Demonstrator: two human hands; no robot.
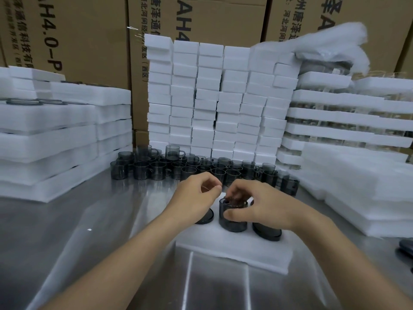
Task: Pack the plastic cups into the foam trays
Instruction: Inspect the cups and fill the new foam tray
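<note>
A white foam tray [234, 251] lies on the steel table in front of me. A smoky grey plastic cup [232, 222] stands upright in its middle slot, and my right hand [252, 203] grips it, thumb on the wall and fingers over the rim. Dark round cup edges show in the slot to the left [204, 218] and the slot to the right [267, 232]. My left hand [196, 193] hovers just left of the held cup, fingers curled and pinched; I cannot tell whether it holds anything. Several more grey cups [190, 167] with handles stand behind the hands.
Small white foam blocks [219, 97] are stacked in a wall behind the cups. Foam tray stacks [55, 135] rise at left, packed tray stacks [348, 117] and foam sheets [366, 193] at right. Cardboard boxes [85, 36] stand at the back. A dark object [406, 246] lies at the right edge.
</note>
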